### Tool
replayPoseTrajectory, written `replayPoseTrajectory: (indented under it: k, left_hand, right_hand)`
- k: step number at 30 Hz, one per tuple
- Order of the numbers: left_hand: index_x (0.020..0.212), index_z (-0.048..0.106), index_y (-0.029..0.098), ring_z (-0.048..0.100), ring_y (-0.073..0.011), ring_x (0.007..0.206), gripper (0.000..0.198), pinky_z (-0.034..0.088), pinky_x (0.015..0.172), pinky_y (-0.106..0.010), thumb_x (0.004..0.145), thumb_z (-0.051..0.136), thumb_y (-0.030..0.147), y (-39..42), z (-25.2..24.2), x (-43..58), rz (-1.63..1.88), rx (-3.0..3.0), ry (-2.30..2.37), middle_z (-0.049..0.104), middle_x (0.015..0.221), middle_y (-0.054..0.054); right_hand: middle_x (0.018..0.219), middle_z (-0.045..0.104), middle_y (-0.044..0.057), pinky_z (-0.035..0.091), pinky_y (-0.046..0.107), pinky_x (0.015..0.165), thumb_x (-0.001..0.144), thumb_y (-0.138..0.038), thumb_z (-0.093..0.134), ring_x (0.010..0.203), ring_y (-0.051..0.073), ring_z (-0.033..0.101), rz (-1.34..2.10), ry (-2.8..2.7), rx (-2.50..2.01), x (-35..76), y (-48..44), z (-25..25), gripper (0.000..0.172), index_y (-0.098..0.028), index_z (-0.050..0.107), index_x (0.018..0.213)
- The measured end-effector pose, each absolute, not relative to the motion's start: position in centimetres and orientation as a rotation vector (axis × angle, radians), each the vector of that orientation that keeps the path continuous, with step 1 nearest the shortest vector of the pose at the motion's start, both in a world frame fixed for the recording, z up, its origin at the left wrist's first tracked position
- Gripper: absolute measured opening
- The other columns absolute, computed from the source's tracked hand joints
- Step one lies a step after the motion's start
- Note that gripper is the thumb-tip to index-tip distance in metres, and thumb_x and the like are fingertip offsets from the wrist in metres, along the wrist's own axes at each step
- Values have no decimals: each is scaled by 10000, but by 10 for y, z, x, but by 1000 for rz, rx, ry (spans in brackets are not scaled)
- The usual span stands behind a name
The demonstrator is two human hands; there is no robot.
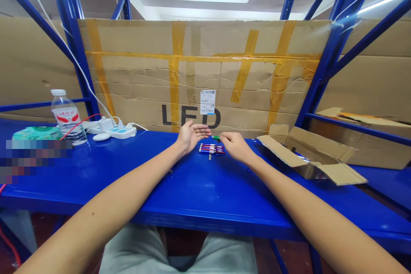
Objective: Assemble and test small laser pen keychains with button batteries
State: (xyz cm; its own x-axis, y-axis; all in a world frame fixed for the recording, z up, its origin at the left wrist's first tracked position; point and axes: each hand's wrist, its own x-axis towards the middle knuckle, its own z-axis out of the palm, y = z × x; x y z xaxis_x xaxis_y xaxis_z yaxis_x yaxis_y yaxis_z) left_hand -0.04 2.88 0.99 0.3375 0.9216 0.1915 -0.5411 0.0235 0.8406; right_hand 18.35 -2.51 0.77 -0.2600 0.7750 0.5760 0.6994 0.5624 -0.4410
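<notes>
My left hand (192, 137) is raised just above the table, fingers stretched out toward the right, palm turned inward and holding nothing. Pinched in my right hand (235, 144) is a small green tube (215, 137) with a pale end, which points at the fingertips of my left hand. Below and between both hands lies a row of several slim, shiny blue and red tubes (211, 149), side by side. Some tiny round silvery pieces (209, 157), like button cells, sit just in front of the row.
An open cardboard box (316, 154) with small items inside stands at the right. On the left are a water bottle (68, 115), a green packet (37, 133) and a white power strip (120, 130) with cables. A large taped carton (144, 85) walls off the back of the blue table (205, 197).
</notes>
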Motion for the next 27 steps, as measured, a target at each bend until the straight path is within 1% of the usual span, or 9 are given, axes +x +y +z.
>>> replayPoseTrajectory:
  k: [4,9,14,21,27]
  left_hand:
    - [794,686,25,693,-271,786,672,509,813,-385,977,165,408,28,10,0,1183,1018,496,707,771,-223]
    - [806,685,39,695,-267,787,655,509,820,-389,976,180,419,28,9,0,1187,1024,501,709,770,-215]
    - [838,685,24,694,-272,791,657,507,832,-405,976,184,426,29,8,0,1183,1027,500,704,778,-228]
    - [881,686,35,693,-274,801,646,509,829,-410,973,186,433,30,8,0,1179,1036,507,708,773,-211]
    - [826,683,31,694,-265,777,652,508,819,-393,975,187,426,29,8,0,1182,1037,510,706,770,-215]
  right_hand:
    - [537,467,-4,261,275,561,812,-275,374,571,133,413,123,-1965,-1206,184,-26,9,298,-183,427,534]
    - [551,519,7,260,279,560,787,-292,422,579,134,432,74,-1907,-1277,185,-27,11,294,-162,531,546]
    - [535,513,12,244,281,548,775,-285,426,568,132,419,46,-1905,-1275,186,-27,11,301,-155,536,527]
    - [548,539,19,250,278,551,771,-274,425,574,130,431,48,-1905,-1260,185,-29,12,301,-147,551,529]
    - [564,575,26,273,271,558,773,-276,434,583,135,453,48,-1887,-1263,186,-28,13,304,-138,598,557]
